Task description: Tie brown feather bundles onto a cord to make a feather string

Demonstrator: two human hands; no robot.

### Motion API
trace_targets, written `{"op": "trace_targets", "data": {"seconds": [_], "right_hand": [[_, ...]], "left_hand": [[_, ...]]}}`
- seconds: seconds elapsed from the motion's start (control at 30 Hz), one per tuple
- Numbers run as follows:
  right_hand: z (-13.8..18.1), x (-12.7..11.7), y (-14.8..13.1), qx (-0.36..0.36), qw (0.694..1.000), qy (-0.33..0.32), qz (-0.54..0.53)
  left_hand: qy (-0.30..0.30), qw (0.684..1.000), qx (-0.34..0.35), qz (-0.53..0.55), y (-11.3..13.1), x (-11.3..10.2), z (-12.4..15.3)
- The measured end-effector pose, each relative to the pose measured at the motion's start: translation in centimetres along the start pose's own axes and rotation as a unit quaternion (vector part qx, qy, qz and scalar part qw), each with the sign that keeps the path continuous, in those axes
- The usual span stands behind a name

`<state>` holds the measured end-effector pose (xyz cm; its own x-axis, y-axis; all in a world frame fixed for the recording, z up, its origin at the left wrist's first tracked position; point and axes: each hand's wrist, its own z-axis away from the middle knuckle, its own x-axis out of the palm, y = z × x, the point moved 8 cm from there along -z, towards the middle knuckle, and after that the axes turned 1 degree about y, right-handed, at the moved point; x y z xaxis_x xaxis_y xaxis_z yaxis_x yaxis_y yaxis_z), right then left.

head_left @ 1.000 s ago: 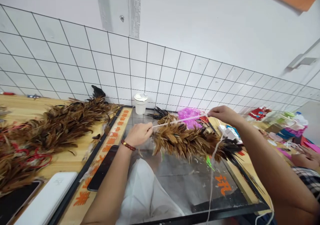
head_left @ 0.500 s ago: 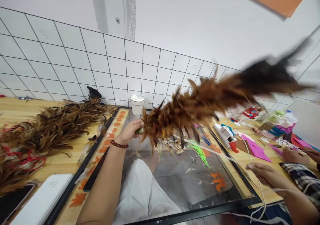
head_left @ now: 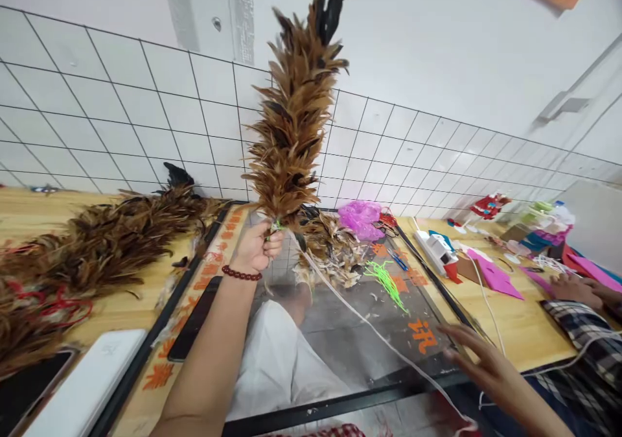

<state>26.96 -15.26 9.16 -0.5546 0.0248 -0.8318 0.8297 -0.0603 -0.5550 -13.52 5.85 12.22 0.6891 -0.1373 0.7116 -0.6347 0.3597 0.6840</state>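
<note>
My left hand (head_left: 262,248) is closed around the bottom end of a feather duster (head_left: 294,126), which stands nearly upright. Its feathers are brown, with black ones at the tip, and a bit of green shows by my fingers. From the held end a white cord (head_left: 362,320) runs down to the lower right. My right hand (head_left: 479,356), a little blurred, hovers at the lower right over the table's edge, fingers stretched and apart, with nothing visible in it. The cord passes to its left.
Loose feathers (head_left: 335,249), green strings (head_left: 386,284) and a pink plastic bag (head_left: 359,218) lie on the glass tabletop (head_left: 340,320). More feather dusters (head_left: 126,236) and a white power bank (head_left: 92,385) are left. A power strip (head_left: 437,252) and a co-worker's hands (head_left: 576,291) are right.
The feather duster has swung from leaning far right to nearly upright, still in my left hand. My right hand has moved left and lower, and its fingers have opened.
</note>
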Motion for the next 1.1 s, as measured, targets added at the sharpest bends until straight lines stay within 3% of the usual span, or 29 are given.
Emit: {"op": "trace_targets", "data": {"seconds": [0.07, 0.13, 0.2, 0.23, 0.33, 0.47, 0.57, 0.63, 0.7, 0.8, 0.87, 0.93, 1.0, 1.1], "right_hand": [[-4.9, 2.1, -9.1, -0.091, 0.992, 0.013, -0.091], [-9.3, 5.1, -16.6, -0.161, 0.965, 0.022, -0.207], [-12.8, 8.9, -21.7, -0.176, 0.919, -0.02, -0.351], [-13.9, 11.1, -23.6, -0.162, 0.894, -0.082, -0.409], [-15.6, 15.2, -25.6, -0.058, 0.813, -0.209, -0.541], [-17.6, 13.9, -23.5, 0.015, 0.735, -0.163, -0.658], [-18.8, 13.1, -21.3, 0.042, 0.705, -0.122, -0.697], [-18.8, 13.4, -20.2, 0.047, 0.707, -0.108, -0.697], [-18.3, 14.0, -19.5, 0.041, 0.732, -0.095, -0.674], [-17.2, 13.4, -19.9, -0.038, 0.823, -0.047, -0.565], [-16.3, 11.6, -21.8, -0.148, 0.898, -0.002, -0.414], [-15.3, 9.3, -24.3, -0.247, 0.943, 0.05, -0.218], [-14.9, 7.1, -26.6, -0.294, 0.951, 0.094, -0.03], [-15.2, 4.8, -29.7, -0.322, 0.929, 0.108, 0.146]], "left_hand": [[-0.01, 1.0, -0.015, -0.001, -0.9, 0.8, 0.0], [-0.015, 1.0, -0.026, -0.002, -1.6, 1.5, -0.1], [-0.014, 0.999, -0.034, -0.008, -2.1, 1.8, -0.1], [-0.011, 0.999, -0.034, -0.013, -2.2, 1.8, -0.1], [0.015, 0.999, -0.022, -0.036, -2.0, 0.9, -0.4], [0.031, 0.999, 0.0, -0.044, -1.7, -0.1, -0.9], [0.019, 0.999, 0.021, -0.029, -1.9, 0.0, -1.4], [0.02, 0.999, 0.037, -0.034, -2.1, 0.0, -1.7], [0.039, 0.996, 0.068, -0.049, -2.2, -0.2, -2.0], [0.099, 0.978, 0.157, -0.093, -2.0, -0.8, -2.4], [0.141, 0.952, 0.222, -0.155, -1.7, -0.8, -2.3], [0.169, 0.913, 0.276, -0.247, -1.5, -0.3, -1.9], [0.184, 0.864, 0.307, -0.353, -1.4, 0.6, -1.1], [0.199, 0.788, 0.307, -0.495, -1.6, 2.0, 0.6]]}}
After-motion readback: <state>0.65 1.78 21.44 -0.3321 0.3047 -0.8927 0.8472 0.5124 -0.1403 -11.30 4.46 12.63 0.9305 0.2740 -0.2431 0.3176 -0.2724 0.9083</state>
